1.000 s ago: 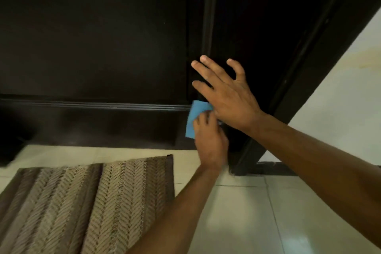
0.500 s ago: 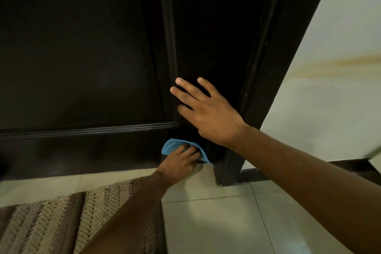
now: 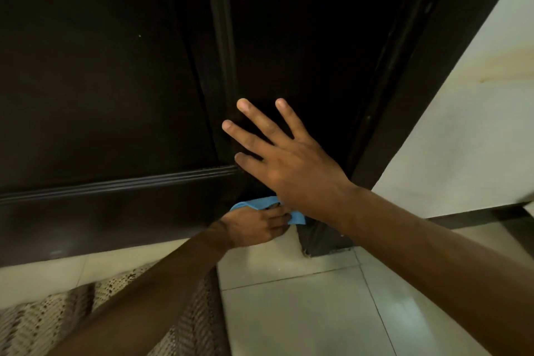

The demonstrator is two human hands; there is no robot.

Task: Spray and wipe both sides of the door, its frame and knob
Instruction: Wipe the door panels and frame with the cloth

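head view, left grip (image 3: 254, 227) keeps blue cloth (image 3: 297, 218) at door (image 3: 101, 95) bottom

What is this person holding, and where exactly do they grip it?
The left hand holds a blue cloth low against the dark door, fingers curled over its middle. The right hand holds nothing, its fingers spread.

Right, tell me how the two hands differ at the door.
The right hand is spread, with straight fingers flat against the dark door; the left hand is curled round a blue cloth. The right hand sits higher up; the left hand works lower, near the floor tiles. The right hand holds nothing; the left grips the cloth. Both are bare.
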